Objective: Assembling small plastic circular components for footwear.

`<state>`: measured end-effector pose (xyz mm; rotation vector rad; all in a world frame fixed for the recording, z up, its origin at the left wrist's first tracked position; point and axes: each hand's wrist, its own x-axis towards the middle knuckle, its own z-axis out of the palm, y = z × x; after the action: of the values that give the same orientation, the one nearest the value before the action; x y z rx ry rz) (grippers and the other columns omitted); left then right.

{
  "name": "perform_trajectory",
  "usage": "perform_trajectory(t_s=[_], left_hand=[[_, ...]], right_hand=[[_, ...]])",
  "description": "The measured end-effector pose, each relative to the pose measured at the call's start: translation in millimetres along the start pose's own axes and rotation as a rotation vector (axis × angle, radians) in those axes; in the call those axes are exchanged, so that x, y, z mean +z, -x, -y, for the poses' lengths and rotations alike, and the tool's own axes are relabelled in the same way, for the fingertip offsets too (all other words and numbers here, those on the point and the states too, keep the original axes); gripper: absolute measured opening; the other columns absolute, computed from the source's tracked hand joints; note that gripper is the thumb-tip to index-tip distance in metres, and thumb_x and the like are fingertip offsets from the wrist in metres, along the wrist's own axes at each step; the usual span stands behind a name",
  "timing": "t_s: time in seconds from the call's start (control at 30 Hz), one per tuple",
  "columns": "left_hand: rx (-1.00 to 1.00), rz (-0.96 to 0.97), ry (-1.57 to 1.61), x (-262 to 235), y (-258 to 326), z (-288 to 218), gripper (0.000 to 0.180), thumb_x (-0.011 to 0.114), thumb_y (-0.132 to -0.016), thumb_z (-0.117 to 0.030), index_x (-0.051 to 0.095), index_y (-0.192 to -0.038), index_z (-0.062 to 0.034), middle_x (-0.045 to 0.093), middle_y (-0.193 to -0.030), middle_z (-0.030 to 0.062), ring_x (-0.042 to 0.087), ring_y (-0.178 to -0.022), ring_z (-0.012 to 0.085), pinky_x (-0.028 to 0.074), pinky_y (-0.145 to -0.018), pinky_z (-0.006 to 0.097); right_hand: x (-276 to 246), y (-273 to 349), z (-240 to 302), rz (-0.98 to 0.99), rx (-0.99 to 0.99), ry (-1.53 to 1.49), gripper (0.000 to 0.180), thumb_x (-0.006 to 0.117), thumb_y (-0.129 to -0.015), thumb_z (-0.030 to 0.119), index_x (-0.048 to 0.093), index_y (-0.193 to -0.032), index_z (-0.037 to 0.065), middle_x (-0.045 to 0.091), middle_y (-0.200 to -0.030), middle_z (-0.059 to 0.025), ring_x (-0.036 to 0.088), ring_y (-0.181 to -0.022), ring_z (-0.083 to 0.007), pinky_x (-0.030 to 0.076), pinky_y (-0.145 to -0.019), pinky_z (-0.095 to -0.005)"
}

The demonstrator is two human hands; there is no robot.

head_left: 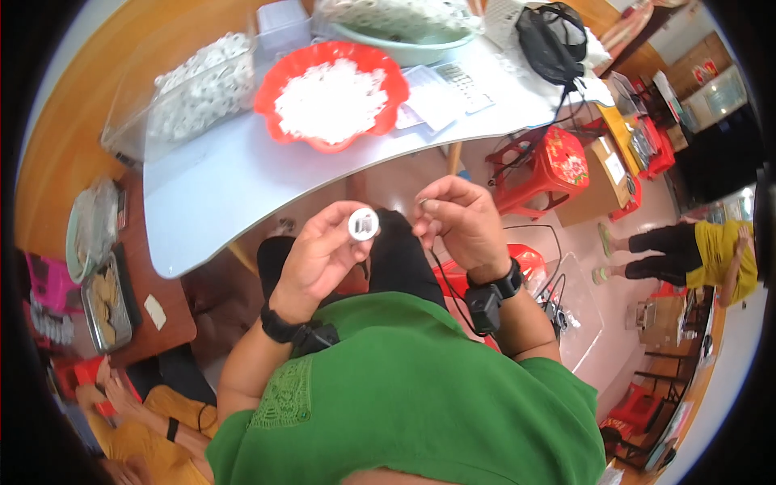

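Observation:
My left hand [319, 255] holds up a small round white plastic part [364, 225] between thumb and fingers. Dark, slot-like openings show in the face of this part. To its right, my right hand [467, 222] is closed in a pinch on a tiny dark or metallic piece [423, 202], too small to name. The hands are apart, above my lap and short of the table's front edge. Beyond them a red scalloped bowl [267, 101] on the pale table [194, 210] holds a heap of small white pieces [331, 101].
A clear bin [121, 145] of white parts stands at the table's left, a green basin [412, 55] at the back. A black mesh bag [552, 40] lies right. Red stools [525, 190] and a cardboard box [594, 186] are rightward. Two other people sit or stand nearby.

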<state>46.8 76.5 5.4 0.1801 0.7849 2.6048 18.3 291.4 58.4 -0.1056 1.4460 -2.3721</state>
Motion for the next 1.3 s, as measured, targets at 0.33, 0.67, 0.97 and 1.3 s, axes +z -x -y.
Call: perform_trajectory(t_s=[0.33, 0.67, 0.97, 1.3], left_hand=[[-0.016, -0.057, 0.007, 0, 2, -1, 0.02, 0.053, -0.092, -0.009, 0.054, -0.11, 0.0006, 0.061, -0.094, 0.0124, 0.058, -0.075, 0.0163, 0.048, -0.066, 0.026], [-0.032, -0.063, 0.03, -8, -1, -4, 0.021, 0.055, -0.091, -0.009, 0.054, -0.11, 0.0002, 0.057, -0.093, 0.0128, 0.055, -0.078, 0.0183, 0.047, -0.065, 0.026], [-0.033, -0.047, 0.023, -10, -6, -3, 0.022, 0.055, -0.091, -0.009, 0.054, -0.11, 0.0, 0.058, -0.093, 0.0136, 0.055, -0.078, 0.0193, 0.046, -0.064, 0.027], [0.02, -0.067, -0.016, -11, 0, -8, 0.022, 0.056, -0.09, -0.01, 0.054, -0.11, -0.0002, 0.058, -0.092, 0.0132, 0.055, -0.077, 0.0186, 0.046, -0.062, 0.026]], right_hand=[[10, -6, 6, 0.018, -0.042, -0.027, 0.009, 0.06, -0.085, 0.001, 0.059, -0.092, -0.003, 0.064, -0.078, -0.0123, 0.065, -0.061, -0.0174, 0.052, -0.046, -0.0251], [-75, -36, 91, -0.407, -0.366, 0.082, 0.009, 0.06, -0.084, 0.003, 0.059, -0.09, -0.003, 0.062, -0.078, -0.0093, 0.064, -0.062, -0.0164, 0.052, -0.051, -0.025], [-18, -22, 5, -0.014, -0.123, 0.028, 0.01, 0.062, -0.085, 0.004, 0.059, -0.092, -0.002, 0.063, -0.078, -0.0089, 0.065, -0.063, -0.0157, 0.053, -0.051, -0.0244], [7, -20, -7, 0.075, -0.031, -0.055, 0.009, 0.061, -0.086, 0.004, 0.059, -0.093, -0.002, 0.062, -0.079, -0.0089, 0.065, -0.064, -0.0156, 0.053, -0.052, -0.0235]])
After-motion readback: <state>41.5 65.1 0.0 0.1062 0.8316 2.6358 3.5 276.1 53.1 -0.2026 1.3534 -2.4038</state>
